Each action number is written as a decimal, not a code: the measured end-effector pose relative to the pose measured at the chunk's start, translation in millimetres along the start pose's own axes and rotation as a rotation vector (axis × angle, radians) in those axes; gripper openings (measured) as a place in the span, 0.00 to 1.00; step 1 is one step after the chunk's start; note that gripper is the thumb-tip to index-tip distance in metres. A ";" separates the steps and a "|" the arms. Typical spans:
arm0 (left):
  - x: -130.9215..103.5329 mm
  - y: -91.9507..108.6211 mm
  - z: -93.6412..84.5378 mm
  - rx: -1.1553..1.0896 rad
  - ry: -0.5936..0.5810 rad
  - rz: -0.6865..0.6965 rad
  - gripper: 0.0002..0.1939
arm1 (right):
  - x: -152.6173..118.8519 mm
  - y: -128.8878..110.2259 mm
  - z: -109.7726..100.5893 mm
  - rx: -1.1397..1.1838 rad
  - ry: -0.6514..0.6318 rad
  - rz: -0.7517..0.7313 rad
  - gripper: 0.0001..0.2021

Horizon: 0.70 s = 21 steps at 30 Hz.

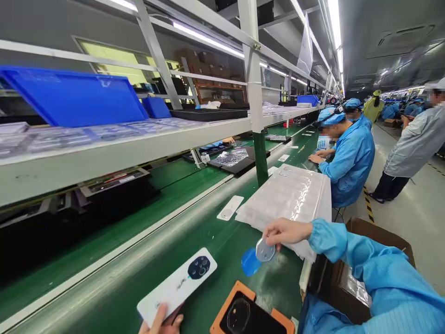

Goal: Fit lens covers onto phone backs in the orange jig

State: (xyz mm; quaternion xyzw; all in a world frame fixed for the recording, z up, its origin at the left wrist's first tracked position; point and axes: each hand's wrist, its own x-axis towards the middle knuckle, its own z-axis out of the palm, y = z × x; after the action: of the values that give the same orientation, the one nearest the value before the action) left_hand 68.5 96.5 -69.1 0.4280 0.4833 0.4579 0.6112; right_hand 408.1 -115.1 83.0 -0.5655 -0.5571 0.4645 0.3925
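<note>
My left hand (162,321) grips the lower end of a white phone back cover (174,290), which has a round black camera area near its far end. Between the thumb and fingers of my right hand (283,233) is a clear, roughly octagonal plastic piece (265,250) with small marks on it. Just left of that piece lies a blue round film (251,262) on the green bench. An orange fixture (219,315) stands at the front, with a black plate (262,320) in it bearing an octagonal outline.
A stack of white translucent trays (285,195) stands beyond my right hand. Left of it lies a white card (230,208). A white shelf (139,162) with a blue bin (76,99) overhangs the left. A cardboard box (385,241) stands at right. Co-workers in blue sit farther along.
</note>
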 end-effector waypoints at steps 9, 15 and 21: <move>-27.5 24.9 26.4 -0.538 -0.020 -0.115 0.23 | 22.5 34.9 81.0 -0.479 0.053 -0.102 0.12; -18.0 14.0 15.2 -0.877 -0.089 -0.200 0.19 | 29.9 58.5 103.8 -0.622 -0.084 -0.279 0.14; -24.9 16.7 12.0 -0.966 -0.040 -0.238 0.17 | 16.8 82.4 118.3 -0.732 -0.280 -0.417 0.16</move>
State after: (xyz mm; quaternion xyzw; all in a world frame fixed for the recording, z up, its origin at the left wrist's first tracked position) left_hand 74.9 74.8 -46.0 0.0466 0.2497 0.5483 0.7968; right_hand 315.3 -113.0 -28.5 -0.4742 -0.8350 0.2197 0.1725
